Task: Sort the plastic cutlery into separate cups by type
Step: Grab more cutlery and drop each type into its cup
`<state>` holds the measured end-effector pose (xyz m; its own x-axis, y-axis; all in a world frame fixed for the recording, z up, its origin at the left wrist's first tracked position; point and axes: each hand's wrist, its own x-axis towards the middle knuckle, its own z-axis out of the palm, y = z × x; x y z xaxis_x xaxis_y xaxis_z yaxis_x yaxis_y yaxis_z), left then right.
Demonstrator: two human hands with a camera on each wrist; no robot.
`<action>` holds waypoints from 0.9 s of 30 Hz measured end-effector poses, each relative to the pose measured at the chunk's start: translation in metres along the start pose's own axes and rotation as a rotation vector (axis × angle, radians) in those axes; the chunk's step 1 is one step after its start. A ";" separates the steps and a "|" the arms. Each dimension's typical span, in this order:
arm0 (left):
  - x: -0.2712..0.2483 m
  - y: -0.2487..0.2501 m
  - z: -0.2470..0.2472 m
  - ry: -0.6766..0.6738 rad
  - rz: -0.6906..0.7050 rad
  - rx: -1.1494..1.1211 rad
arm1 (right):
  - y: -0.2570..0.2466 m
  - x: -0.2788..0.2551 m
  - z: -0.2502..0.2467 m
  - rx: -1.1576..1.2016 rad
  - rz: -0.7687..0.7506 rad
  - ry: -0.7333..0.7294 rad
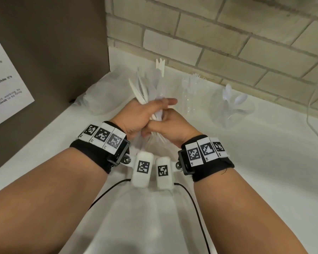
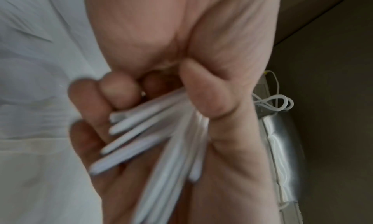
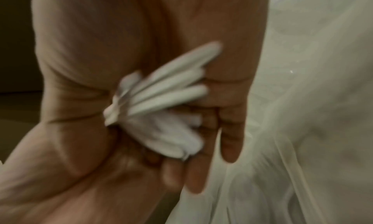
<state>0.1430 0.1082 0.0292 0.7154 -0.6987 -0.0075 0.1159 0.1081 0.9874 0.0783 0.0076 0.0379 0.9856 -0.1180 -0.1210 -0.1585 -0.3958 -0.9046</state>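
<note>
Cutlery [image 1: 145,92], a bunch of white plastic pieces too blurred to count, is clenched between two hands above a white counter [image 1: 246,162]. Left hand [image 1: 134,116] wraps the bunch; right hand [image 1: 171,127] grips the handles beside it. Behind stand three clear cups: one [image 1: 155,83] directly behind the bunch, one holding forks [image 1: 191,83], one holding spoons [image 1: 231,105] (about three). A pale brick wall [image 1: 228,43] rises behind, with a brown panel [image 1: 53,52] and a printed notice [image 1: 6,85] at left.
</note>
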 end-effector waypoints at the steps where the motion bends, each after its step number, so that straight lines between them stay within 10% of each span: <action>1: 0.001 0.001 -0.003 0.061 0.002 -0.113 | -0.001 -0.001 -0.006 -0.070 0.041 0.013; 9: 0.002 -0.009 -0.014 0.081 -0.022 -0.239 | -0.035 0.005 -0.038 0.003 -0.156 0.599; 16: 0.000 -0.017 -0.007 -0.083 -0.007 -0.063 | -0.051 0.010 -0.045 -0.349 -0.153 0.221; 27: 0.004 -0.027 -0.006 -0.051 0.061 0.142 | -0.042 0.009 -0.038 -0.228 -0.182 0.286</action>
<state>0.1464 0.1068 0.0014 0.6820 -0.7290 0.0576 -0.0282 0.0525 0.9982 0.0919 -0.0119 0.0905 0.9478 -0.2630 0.1801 -0.0236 -0.6213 -0.7832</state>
